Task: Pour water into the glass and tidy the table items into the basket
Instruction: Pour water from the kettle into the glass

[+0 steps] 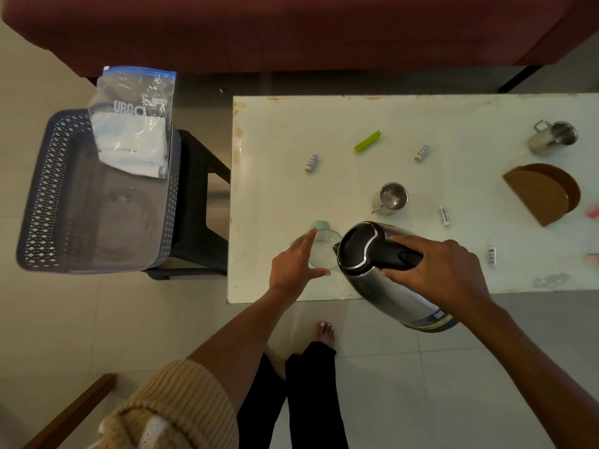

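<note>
The big white table (421,118) stands by a dark red sofa (291,30), and to its left a grey basket (42,189) with a plastic bag (136,134) in it sits on a black stool (197,196). At the table's near edge the right hand (444,273) is wrapped tight round the black handle of the shiny steel kettle (389,286), which is tipped with its spout at the clear glass (324,251), while the left hand (291,267) lies beside the glass with fingers straight and spread. Behind them on the table are one wooden holder (538,192), two steel cups (390,197), one green clip (368,141) and four small batteries (311,163).
</note>
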`<action>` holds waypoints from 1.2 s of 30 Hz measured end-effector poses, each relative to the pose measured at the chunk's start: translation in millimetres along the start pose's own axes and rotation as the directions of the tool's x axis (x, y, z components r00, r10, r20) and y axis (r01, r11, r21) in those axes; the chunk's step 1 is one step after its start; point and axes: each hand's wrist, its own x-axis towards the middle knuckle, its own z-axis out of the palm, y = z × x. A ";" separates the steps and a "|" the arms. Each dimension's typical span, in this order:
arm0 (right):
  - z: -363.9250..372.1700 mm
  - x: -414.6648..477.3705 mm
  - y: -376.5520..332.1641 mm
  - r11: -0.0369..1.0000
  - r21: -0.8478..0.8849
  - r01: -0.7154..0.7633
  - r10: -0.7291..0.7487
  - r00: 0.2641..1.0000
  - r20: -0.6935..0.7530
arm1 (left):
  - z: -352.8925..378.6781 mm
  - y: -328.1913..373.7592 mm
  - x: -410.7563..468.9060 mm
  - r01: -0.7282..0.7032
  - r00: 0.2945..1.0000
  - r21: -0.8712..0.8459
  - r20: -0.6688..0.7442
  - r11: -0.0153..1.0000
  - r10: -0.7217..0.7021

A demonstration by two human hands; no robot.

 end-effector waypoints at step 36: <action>0.8 -0.4 -2.3 1.000 -0.026 0.004 -0.005 1.000 -0.025 | 1.4 -0.7 -0.5 0.016 1.000 -0.031 0.005 0.999 -0.016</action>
